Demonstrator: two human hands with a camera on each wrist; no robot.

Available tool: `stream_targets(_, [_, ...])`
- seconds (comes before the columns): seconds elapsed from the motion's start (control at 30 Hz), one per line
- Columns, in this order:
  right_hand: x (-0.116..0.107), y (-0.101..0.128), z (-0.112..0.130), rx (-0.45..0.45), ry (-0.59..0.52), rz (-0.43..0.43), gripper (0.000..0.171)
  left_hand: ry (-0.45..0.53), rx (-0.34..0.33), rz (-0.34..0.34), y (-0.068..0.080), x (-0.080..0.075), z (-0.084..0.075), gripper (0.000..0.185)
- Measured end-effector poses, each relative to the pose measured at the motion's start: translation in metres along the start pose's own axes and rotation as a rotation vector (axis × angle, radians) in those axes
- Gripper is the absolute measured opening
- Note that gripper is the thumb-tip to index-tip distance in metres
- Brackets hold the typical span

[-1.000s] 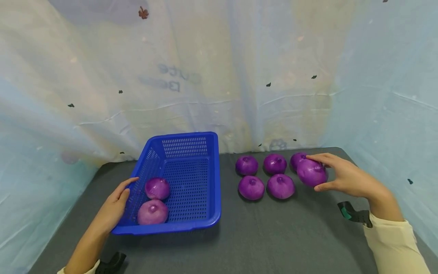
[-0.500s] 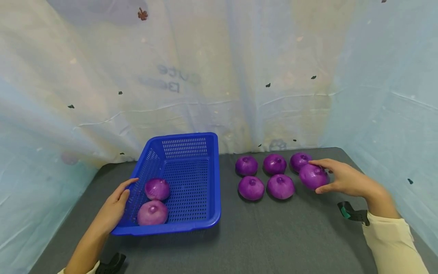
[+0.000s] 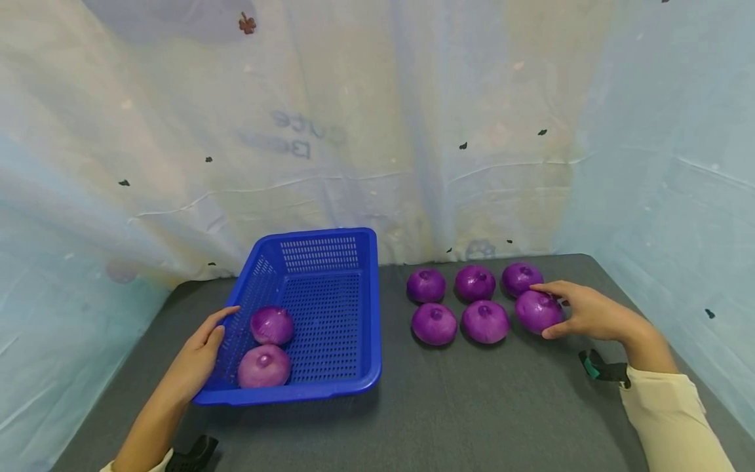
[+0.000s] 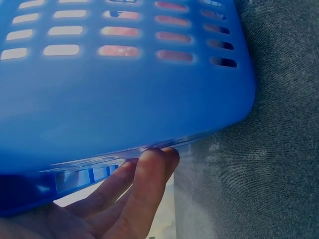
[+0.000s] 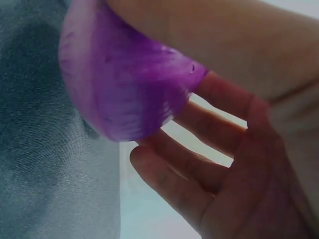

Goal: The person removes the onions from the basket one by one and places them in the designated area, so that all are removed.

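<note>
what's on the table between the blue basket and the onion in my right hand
Two purple onions, front-row left and front-row middle, lie between the blue basket and the onion gripped by your right hand, as the head view shows.

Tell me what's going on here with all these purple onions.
A person sits at a dark table. Their right hand grips a purple onion at the right end of the near row of six onions laid out in two rows. Their left hand rests against the left side of a blue basket, which holds two paler onions near its front left corner.
</note>
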State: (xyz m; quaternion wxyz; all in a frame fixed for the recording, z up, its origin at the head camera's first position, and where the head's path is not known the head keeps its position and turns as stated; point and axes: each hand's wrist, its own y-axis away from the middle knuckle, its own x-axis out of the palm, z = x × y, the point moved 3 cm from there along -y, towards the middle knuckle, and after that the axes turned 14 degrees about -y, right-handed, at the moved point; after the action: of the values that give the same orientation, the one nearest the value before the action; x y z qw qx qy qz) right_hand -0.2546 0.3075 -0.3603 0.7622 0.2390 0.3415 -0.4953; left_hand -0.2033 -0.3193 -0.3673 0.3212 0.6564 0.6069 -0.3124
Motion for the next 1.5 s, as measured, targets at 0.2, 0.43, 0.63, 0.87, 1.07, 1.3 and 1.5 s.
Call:
stream_targets(0.2, [0.003, -0.002, -0.005, -0.001, -0.005, 0.009, 0.088, 0.007, 0.0, 0.006, 0.0, 0.0, 0.0, 0.05])
stream_targets(0.43, [0.006, -0.003, -0.01, -0.006, -0.003, 0.022, 0.088, 0.006, 0.006, -0.002, 0.001, 0.0, -0.001, 0.049])
stream_targets(0.63, [0.007, -0.005, -0.012, 0.0, 0.001, 0.022, 0.088, 0.006, -0.007, 0.007, 0.001, 0.0, -0.001, 0.05])
stream_targets(0.87, [0.009, -0.007, -0.013, 0.014, -0.007, 0.035, 0.089, 0.016, -0.027, 0.017, 0.0, 0.0, 0.001, 0.05])
stream_targets(1.07, [0.008, -0.005, -0.011, 0.013, -0.012, 0.049, 0.091, 0.01, -0.029, 0.017, 0.001, 0.001, 0.001, 0.051])
stream_targets(1.3, [0.006, -0.003, -0.011, 0.032, 0.002, 0.067, 0.093, 0.017, -0.015, 0.011, -0.001, 0.001, 0.001, 0.05])
stream_targets(1.5, [0.007, -0.003, -0.01, 0.011, -0.005, 0.06, 0.092, 0.009, -0.036, 0.016, 0.0, 0.001, 0.0, 0.05])
